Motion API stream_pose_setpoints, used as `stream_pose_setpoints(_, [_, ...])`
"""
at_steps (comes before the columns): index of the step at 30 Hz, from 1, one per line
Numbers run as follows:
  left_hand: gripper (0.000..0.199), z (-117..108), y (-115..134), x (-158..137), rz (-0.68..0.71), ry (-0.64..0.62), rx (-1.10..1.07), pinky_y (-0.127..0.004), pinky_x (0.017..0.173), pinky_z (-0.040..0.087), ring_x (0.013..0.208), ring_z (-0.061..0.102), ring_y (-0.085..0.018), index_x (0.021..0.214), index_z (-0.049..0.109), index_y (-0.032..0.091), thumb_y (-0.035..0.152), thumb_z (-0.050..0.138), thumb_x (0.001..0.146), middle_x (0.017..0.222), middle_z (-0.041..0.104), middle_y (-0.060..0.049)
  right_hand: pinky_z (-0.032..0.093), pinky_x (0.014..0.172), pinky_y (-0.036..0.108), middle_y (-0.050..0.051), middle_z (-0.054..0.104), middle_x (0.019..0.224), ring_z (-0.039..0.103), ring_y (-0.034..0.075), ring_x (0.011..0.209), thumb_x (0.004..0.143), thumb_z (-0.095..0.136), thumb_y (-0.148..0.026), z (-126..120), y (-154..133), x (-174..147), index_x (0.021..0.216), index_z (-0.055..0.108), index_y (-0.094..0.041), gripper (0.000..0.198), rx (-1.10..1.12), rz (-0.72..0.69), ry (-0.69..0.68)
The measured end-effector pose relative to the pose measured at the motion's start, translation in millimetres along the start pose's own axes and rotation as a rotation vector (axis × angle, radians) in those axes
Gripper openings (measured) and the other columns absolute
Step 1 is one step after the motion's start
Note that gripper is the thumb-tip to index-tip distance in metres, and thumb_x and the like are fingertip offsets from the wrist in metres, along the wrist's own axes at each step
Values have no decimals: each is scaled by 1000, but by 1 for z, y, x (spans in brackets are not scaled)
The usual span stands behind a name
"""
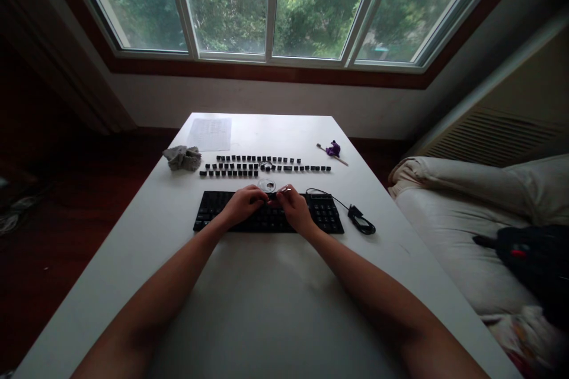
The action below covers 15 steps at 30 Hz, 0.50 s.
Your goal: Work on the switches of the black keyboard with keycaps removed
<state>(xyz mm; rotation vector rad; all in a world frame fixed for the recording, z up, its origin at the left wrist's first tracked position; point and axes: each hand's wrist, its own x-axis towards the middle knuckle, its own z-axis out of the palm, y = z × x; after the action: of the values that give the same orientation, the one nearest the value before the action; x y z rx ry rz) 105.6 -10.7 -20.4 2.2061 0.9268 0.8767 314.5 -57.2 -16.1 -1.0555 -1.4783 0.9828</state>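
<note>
A black keyboard [326, 213] lies across the middle of the white table. Over its upper edge my left hand [244, 204] and my right hand [293, 207] meet, both with curled fingers. Between the fingertips is a small black piece [271, 196] that looks like a keycap, pinched by my left hand. Something thin and light [288, 190] shows at the fingers of my right hand; its kind is too small to tell. Just beyond the hands sits a small clear round dish [267, 185]. Behind it, several black keycaps [235, 166] stand in rows.
A grey cloth [182, 157] lies crumpled at the left edge, near a sheet of paper [210, 134]. Far right are a purple cloth [333, 148] and a brush [341, 160]. The coiled keyboard cable [362, 222] rests right of the keyboard. A sofa [438, 213] flanks the table.
</note>
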Motion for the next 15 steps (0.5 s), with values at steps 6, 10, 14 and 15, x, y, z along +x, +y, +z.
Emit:
stream_pose_setpoints(6, [23,2,2,-1,13,37,42,-33,88,53,93,66,-19,105,73,23,15,63,86,104,68,-5,61,70,35,1,69,80,76,23,75,95,55,-52,1,1,0,92,53,-25,28,-18,5,7])
stream_pose_setpoints(10, [28,0,4,0,-1,45,46,-33,91,52,97,66,-19,108,73,24,15,67,82,109,68,-5,61,69,34,1,67,79,76,23,73,95,55,-52,1,1,-1,91,52,-24,28,-32,-2,27])
stream_pose_setpoints(14, [29,-4,6,1,-15,51,34,-33,93,52,100,65,-20,111,72,24,17,67,83,112,67,-5,60,66,33,1,66,79,75,22,70,95,55,-51,1,-2,-2,90,52,-24,28,-17,-9,52])
stream_pose_setpoints(15, [27,-4,6,1,-19,59,36,-34,93,52,99,65,-20,109,72,24,18,66,84,110,67,-5,59,65,32,1,66,77,74,22,69,95,55,-51,1,-3,-2,90,52,-24,27,-9,-10,62])
